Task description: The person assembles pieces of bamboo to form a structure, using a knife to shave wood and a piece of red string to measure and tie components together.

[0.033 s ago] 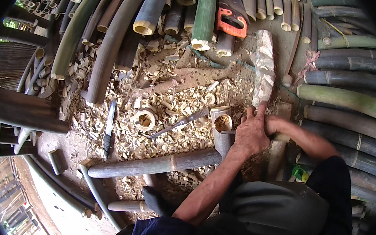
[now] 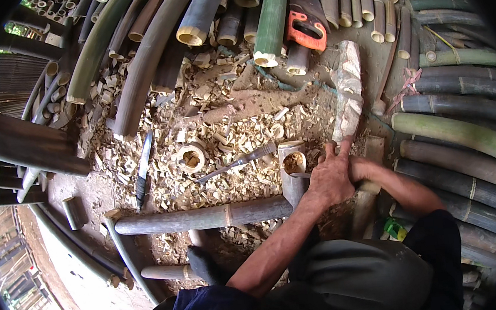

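My left hand (image 2: 331, 178) reaches in from the lower left, its visible fingers stretched forward and a little apart near the lower end of a rough-hewn pale log (image 2: 348, 90). Close behind it, partly covered by it, is my right hand (image 2: 360, 167); its fingers are hidden. Left of my left hand stands a bamboo piece (image 2: 294, 186) with a scooped opening holding brownish matter. A thin grey edge shows between that piece and my left wrist; I cannot make out what it is. A chisel-like tool (image 2: 240, 163) and a bamboo ring (image 2: 191, 158) lie among wood chips.
A dark-handled knife (image 2: 145, 171) lies at the left. A horizontal bamboo pole (image 2: 203, 217) crosses before my legs. A saw with an orange handle (image 2: 307, 30) rests at the back among bamboo poles. Bamboo stalks (image 2: 452, 128) are stacked along the right side.
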### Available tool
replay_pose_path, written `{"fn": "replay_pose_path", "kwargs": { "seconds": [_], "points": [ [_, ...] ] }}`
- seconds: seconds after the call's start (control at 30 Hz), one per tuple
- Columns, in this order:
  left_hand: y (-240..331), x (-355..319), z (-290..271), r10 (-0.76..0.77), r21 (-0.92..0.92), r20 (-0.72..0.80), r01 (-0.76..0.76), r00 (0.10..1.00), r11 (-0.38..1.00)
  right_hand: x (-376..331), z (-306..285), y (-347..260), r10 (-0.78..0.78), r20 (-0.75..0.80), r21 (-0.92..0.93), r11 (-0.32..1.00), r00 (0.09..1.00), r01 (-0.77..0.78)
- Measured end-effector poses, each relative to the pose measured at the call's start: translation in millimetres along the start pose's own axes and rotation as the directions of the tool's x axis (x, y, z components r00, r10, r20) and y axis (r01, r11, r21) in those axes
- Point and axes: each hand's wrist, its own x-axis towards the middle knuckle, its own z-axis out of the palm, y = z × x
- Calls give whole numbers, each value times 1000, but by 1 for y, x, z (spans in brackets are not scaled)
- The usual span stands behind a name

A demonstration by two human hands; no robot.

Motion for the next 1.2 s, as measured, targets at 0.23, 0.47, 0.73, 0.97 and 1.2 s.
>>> {"fn": "replay_pose_path", "kwargs": {
  "seconds": [0.23, 0.47, 0.73, 0.97, 1.2],
  "points": [
    [-26, -22, -16, 168, 32, 211, -179, 963, 983, 11, 76, -12, -241, -280, 124, 951, 929, 284],
    [-35, -31, 4, 153, 39, -15, -152, 988, 988, -2, 40, -37, -96, -171, -77, 994, 981, 84],
    [-56, -57, -29, 355, 191, 34, -355, 934, 915, 0, 118, -71, -173, -578, 137, 943, 798, 303],
    [-78, -164, -36, -327, 5, 290, 341, 899, 940, 7, 165, -61, -121, -473, 801, -473, 873, 368],
    [-53, -155, -67, -161, 637, -114, 196, 980, 745, 36, 141, -72, -148, -288, 837, -519, 946, 173]
  ]
}}
